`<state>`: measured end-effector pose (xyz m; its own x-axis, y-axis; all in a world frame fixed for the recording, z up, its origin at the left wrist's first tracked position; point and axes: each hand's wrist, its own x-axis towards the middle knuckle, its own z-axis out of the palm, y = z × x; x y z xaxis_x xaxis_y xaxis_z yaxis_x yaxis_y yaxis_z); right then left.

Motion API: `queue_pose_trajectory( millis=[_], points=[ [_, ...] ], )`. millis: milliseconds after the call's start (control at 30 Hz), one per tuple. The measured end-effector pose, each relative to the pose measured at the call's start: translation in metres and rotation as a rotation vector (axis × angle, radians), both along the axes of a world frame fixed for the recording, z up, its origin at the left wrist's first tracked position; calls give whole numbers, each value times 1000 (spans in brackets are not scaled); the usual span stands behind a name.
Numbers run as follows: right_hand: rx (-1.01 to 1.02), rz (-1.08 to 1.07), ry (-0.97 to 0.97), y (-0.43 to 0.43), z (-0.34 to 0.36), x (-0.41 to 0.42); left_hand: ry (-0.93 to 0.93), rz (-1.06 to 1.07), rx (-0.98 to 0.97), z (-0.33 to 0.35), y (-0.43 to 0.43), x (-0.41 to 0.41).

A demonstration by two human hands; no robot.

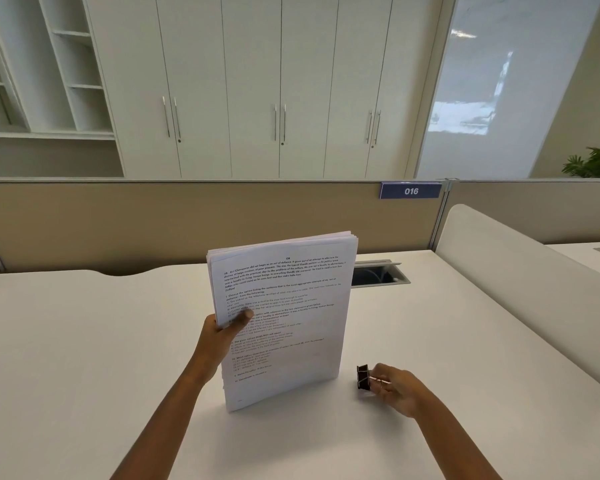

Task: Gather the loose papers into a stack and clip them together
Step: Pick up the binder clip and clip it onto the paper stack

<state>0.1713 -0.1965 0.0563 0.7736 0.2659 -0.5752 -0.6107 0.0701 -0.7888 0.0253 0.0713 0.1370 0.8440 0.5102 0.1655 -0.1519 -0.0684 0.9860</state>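
Thick stack of printed white papers (284,317) stood on edge on the white desk (84,341), seemingly for squaring, left hand (219,337) fingers clamped on its left side, right hand (395,389) fingers pinching black binder clip (363,377) nearby.

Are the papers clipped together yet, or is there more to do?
Not yet. Done: one gathered paper stack stands upright on the table, held by the left hand. In hand: the right hand pinches the binder clip by its wire handles, beside the paper stack but apart from it. Left: putting the binder clip onto the paper stack's edge.
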Motion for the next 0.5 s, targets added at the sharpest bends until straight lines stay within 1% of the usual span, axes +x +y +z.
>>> queue_pose_trajectory(
  millis=[167, 333, 500],
  points=[
    [-34, -2, -10, 1, 5, -5, -2, -2, -4, 1, 0, 0],
    [-92, -3, -92, 2, 6, -8, 4, -2, -3, 0, 0, 0],
    [-237, -6, -209, 2, 16, -10, 4, 6, 10, 0, 1, -1]
  ],
)
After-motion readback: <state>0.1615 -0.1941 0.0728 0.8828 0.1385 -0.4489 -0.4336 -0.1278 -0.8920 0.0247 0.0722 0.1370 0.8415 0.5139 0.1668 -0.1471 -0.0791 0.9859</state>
